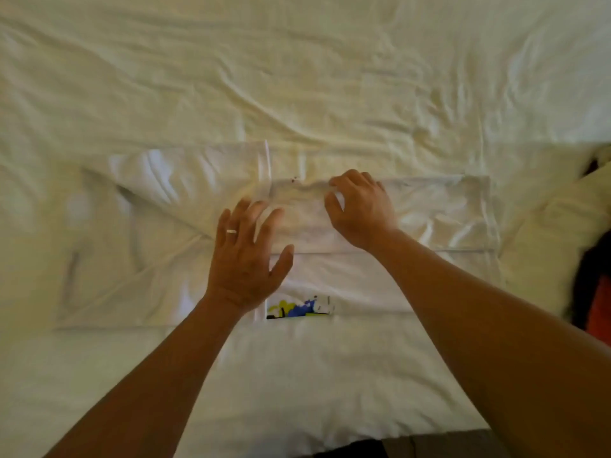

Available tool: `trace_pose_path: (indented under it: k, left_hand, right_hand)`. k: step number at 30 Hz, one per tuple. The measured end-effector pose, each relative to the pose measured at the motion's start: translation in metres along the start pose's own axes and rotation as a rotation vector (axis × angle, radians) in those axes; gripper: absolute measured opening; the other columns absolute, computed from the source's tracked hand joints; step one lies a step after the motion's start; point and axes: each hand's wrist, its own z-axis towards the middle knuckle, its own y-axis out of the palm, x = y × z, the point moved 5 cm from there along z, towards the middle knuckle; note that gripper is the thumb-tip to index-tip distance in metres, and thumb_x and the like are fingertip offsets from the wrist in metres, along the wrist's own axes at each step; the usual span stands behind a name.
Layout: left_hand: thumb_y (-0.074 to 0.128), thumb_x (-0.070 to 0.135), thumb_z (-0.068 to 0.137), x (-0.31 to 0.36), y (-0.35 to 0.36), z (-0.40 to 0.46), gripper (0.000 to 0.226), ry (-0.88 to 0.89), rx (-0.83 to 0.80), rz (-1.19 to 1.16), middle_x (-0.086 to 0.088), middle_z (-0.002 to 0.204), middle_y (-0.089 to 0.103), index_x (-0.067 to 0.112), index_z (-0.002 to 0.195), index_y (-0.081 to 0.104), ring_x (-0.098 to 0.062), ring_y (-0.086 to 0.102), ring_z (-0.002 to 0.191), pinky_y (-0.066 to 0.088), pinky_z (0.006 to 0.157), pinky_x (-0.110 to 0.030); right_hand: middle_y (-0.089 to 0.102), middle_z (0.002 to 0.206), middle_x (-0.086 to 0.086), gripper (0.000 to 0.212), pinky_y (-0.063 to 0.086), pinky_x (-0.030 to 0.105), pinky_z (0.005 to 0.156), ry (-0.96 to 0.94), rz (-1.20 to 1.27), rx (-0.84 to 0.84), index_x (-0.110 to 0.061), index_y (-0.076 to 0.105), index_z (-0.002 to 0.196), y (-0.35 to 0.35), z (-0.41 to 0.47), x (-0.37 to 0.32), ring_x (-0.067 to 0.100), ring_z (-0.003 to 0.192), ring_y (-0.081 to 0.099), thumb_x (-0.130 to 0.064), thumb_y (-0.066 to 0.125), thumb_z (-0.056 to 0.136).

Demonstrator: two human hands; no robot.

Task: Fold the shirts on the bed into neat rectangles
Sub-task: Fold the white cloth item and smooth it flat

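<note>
**First onlooker:** What's on the bed (297, 77) right now?

**Second onlooker:** A white shirt (413, 209) lies flat across the wrinkled cream sheet, partly folded into a wide band. A small blue and yellow print (297, 309) peeks out at the shirt's near edge. Off to the far right of the shirt, at the bed's edge, sits a dark and red heap of cloth (591, 292), too blurred to name.

**First onlooker:** And the hands?

**Second onlooker:** The left hand (244, 259), with a ring (231, 231), is spread open with straight fingers over the middle of the shirt. I can't tell whether it presses down or floats just above. The right hand (360, 206) is at the shirt's far edge, fingers curled; its grip looks pinched on the bunched hem there, though blur makes that uncertain.

**First onlooker:** What could spoil the fold?

**Second onlooker:** My guess: the cloth is already rumpled under the right hand, so carrying it over would trap creases. The left part of the shirt lies at a slant, so the rectangle may come out crooked. If the left hand isn't anchoring, the whole shirt could slide on the sheet.
</note>
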Motion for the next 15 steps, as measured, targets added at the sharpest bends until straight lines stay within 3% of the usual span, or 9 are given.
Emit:
trace_pose_path:
  k: [2, 4, 7, 10, 13, 15]
  left_hand:
    - [0.051, 0.040, 0.099, -0.038, -0.020, -0.024, 0.052, -0.052, 0.068, 0.018, -0.023, 0.137, 0.055, 0.005, 0.137, 0.053, -0.045, 0.049, 0.133, 0.039, 0.106, -0.062]
    - [0.047, 0.042, 0.100, -0.083, -0.034, -0.046, 0.052, -0.135, 0.032, 0.099, -0.022, 0.139, 0.054, 0.006, 0.137, 0.053, -0.046, 0.048, 0.133, 0.039, 0.104, -0.063]
    - [0.045, 0.047, 0.097, -0.144, -0.049, -0.076, 0.057, -0.283, -0.115, 0.268, -0.020, 0.145, 0.049, 0.010, 0.140, 0.052, -0.044, 0.042, 0.136, 0.029, 0.110, -0.065]
    - [0.040, 0.056, 0.095, -0.186, -0.056, -0.091, 0.063, -0.418, -0.304, 0.324, -0.017, 0.145, 0.048, 0.014, 0.141, 0.050, -0.044, 0.047, 0.128, 0.032, 0.104, -0.064]
    - [0.040, 0.059, 0.091, -0.201, -0.063, -0.093, 0.070, -0.461, -0.412, 0.319, -0.016, 0.149, 0.046, 0.016, 0.145, 0.050, -0.043, 0.046, 0.131, 0.030, 0.104, -0.063]
    - [0.041, 0.059, 0.094, -0.203, -0.070, -0.089, 0.065, -0.467, -0.443, 0.311, -0.013, 0.150, 0.044, 0.019, 0.145, 0.049, -0.039, 0.040, 0.136, 0.025, 0.107, -0.059]
  right_hand:
    - [0.064, 0.118, 0.009, 0.035, 0.047, 0.045, 0.090, -0.040, 0.042, 0.002, -0.011, 0.066, 0.120, 0.011, 0.021, -0.055, 0.033, 0.109, 0.058, -0.033, 0.051, 0.098]
    - [0.059, 0.128, 0.009, 0.042, 0.044, 0.044, 0.096, 0.062, 0.097, -0.038, -0.012, 0.058, 0.131, 0.025, 0.045, -0.095, 0.032, 0.119, 0.052, -0.038, 0.051, 0.098]
    - [0.055, 0.133, 0.014, 0.047, 0.041, 0.040, 0.099, 0.338, 0.250, -0.121, -0.008, 0.051, 0.131, 0.050, 0.076, -0.120, 0.034, 0.125, 0.049, -0.036, 0.057, 0.093]
    - [0.057, 0.135, 0.015, 0.051, 0.044, 0.038, 0.102, 0.521, 0.241, -0.133, -0.008, 0.051, 0.132, 0.061, 0.086, -0.119, 0.035, 0.127, 0.052, -0.030, 0.065, 0.088]
    - [0.060, 0.128, 0.015, 0.037, 0.043, 0.043, 0.100, 0.555, 0.069, -0.145, -0.010, 0.059, 0.124, 0.059, 0.085, -0.130, 0.036, 0.122, 0.053, -0.026, 0.060, 0.090]
    - [0.057, 0.120, 0.011, 0.028, 0.035, 0.045, 0.099, 0.437, -0.180, -0.092, -0.013, 0.063, 0.115, 0.049, 0.083, -0.153, 0.034, 0.118, 0.048, -0.021, 0.051, 0.091]
